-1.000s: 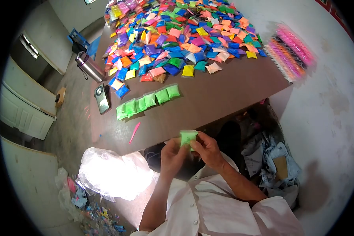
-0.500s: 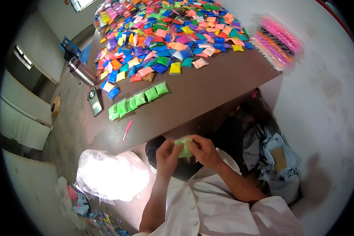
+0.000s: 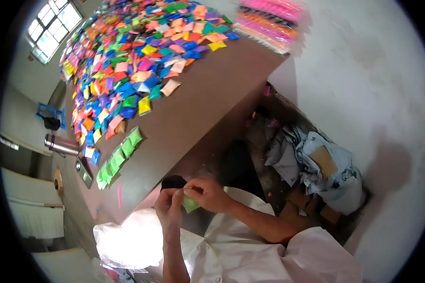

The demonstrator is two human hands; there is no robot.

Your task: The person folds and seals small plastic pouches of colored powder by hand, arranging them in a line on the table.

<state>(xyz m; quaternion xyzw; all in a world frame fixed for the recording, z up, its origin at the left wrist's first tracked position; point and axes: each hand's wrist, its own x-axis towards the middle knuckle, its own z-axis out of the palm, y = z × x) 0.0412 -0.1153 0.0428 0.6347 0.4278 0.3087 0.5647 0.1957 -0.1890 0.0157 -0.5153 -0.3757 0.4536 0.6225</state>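
Over my lap, just off the table's front edge, both hands pinch a small light-green packet. My left hand has thumb and fingers closed at the packet's upper edge. My right hand pinches the same edge close beside it, and the fingers hide that part. Below the fingertips the green body of the packet hangs down. On the table, a row of similar green packets lies side by side, partly overlapping. Nearer to me lies a thin pink stick-like tool.
A large heap of multicoloured packets covers the brown table's far side. A phone and a steel thermos are at the left. Bundled pink and orange packs lie by the wall. Below are a bright plastic bag and a filled sack.
The camera view has turned, so the table appears tilted and shifted left. The green packet, held flat between both hands before, now hangs from fingers pinched at its upper edge.
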